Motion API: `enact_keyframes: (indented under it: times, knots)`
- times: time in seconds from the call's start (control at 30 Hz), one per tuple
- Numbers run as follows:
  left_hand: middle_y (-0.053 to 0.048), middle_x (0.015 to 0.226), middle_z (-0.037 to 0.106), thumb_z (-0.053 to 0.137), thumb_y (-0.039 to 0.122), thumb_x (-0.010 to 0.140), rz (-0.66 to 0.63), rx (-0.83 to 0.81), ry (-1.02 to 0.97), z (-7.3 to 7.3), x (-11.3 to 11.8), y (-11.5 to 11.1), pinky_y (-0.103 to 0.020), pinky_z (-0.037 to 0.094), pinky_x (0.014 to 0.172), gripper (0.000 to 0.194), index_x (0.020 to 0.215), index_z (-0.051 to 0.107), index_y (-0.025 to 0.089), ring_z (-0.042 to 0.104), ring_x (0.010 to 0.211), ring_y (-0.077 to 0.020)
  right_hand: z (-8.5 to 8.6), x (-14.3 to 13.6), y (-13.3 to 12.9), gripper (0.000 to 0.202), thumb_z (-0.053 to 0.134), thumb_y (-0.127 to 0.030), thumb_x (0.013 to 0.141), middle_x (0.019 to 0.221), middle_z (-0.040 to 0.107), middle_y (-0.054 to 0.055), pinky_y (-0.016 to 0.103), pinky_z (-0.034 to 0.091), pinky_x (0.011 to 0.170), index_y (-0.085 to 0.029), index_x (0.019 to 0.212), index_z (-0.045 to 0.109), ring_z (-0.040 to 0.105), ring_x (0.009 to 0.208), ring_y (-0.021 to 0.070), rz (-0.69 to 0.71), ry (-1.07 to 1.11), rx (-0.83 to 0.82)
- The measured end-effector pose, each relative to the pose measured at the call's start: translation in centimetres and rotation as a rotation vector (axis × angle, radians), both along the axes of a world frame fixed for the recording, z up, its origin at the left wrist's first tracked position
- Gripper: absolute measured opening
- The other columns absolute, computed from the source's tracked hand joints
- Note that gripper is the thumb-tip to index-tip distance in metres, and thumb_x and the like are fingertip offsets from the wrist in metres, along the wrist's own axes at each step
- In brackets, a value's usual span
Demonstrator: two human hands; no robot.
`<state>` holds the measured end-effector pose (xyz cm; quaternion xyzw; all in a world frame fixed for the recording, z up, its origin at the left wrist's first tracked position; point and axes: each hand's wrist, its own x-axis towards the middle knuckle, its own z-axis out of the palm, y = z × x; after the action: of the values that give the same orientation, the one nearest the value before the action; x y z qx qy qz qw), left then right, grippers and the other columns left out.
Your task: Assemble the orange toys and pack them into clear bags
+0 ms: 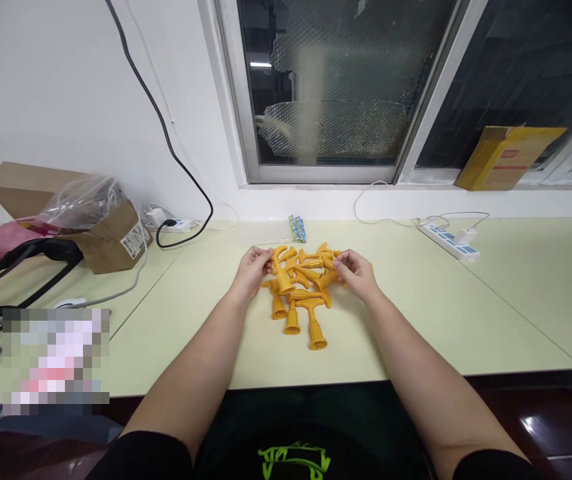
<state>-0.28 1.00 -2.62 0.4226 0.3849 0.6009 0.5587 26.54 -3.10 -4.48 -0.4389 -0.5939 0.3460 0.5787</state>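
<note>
A pile of yellow plastic corkscrews [308,275], each with a curved T-handle and a bell-shaped end, lies between my hands on the table. At the pile's left side my left hand [253,272] pinches one corkscrew [282,272] near its handle, bell end downward. My right hand [359,273] is closed at the right side, its thumb and finger at another yellow corkscrew [327,280] that is partly covered by the fingers. Closest to me, one corkscrew [317,330] lies with its bell mouth facing my body.
Small colourful packets [297,229] and a clear plastic bag [265,233] lie behind the pile. Power strips stand at the right [449,241] and left [179,225]. Left, a cardboard box [111,240] stands by a black frame [21,267]. A black cable [166,133] hangs down.
</note>
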Motion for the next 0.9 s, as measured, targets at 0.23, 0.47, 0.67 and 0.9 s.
enact_keyframes:
  times: [0.23, 0.47, 0.67, 0.9]
  knots:
    - [0.006, 0.068, 0.059, 0.079, 0.026, 0.071, -0.171, 0.102, -0.076, 0.1, 3.0, -2.2, -0.024, 0.057, 0.068, 0.038, 0.075, 0.042, 0.020, 0.067, 0.066, -0.0108, 0.4, -2.6, -1.6, 0.041, 0.072, -0.046, 0.084, 0.102, 0.069, 0.006, 0.039, 0.057, 0.083, -0.026, 0.116, 0.057, 0.068, 0.092, 0.0211, 0.322, 0.071, -0.064]
    - [-0.007, 0.108, 0.069, 0.074, 0.021, 0.073, -0.283, 0.168, 0.094, -1.2, 3.1, -1.9, -0.039, 0.060, 0.090, 0.040, 0.112, 0.065, 0.021, 0.073, 0.095, -0.0198, 0.5, -1.9, -0.9, 0.026, 0.069, -0.040, 0.078, 0.074, 0.065, -0.002, 0.032, 0.055, 0.061, -0.024, 0.097, 0.061, 0.065, 0.065, 0.0177, 0.246, 0.235, -0.326]
    - [-0.009, 0.099, 0.070, 0.074, 0.025, 0.078, -0.198, 0.371, 0.368, -1.5, 2.7, -2.0, -0.036, 0.059, 0.084, 0.037, 0.115, 0.071, 0.019, 0.070, 0.090, -0.0204, 0.8, -1.1, -0.5, 0.028, 0.071, -0.046, 0.074, 0.074, 0.066, -0.001, 0.030, 0.050, 0.054, -0.023, 0.087, 0.061, 0.060, 0.058, 0.0153, 0.152, 0.317, -0.415]
    - [-0.007, 0.096, 0.065, 0.076, 0.040, 0.080, -0.034, 0.473, 0.497, -0.8, 2.2, -2.0, -0.029, 0.056, 0.078, 0.024, 0.086, 0.067, 0.019, 0.066, 0.086, -0.0175, 0.2, -1.1, -0.5, 0.029, 0.077, -0.042, 0.075, 0.084, 0.066, 0.000, 0.030, 0.052, 0.071, -0.023, 0.090, 0.062, 0.062, 0.074, 0.0156, 0.159, 0.143, -0.167]
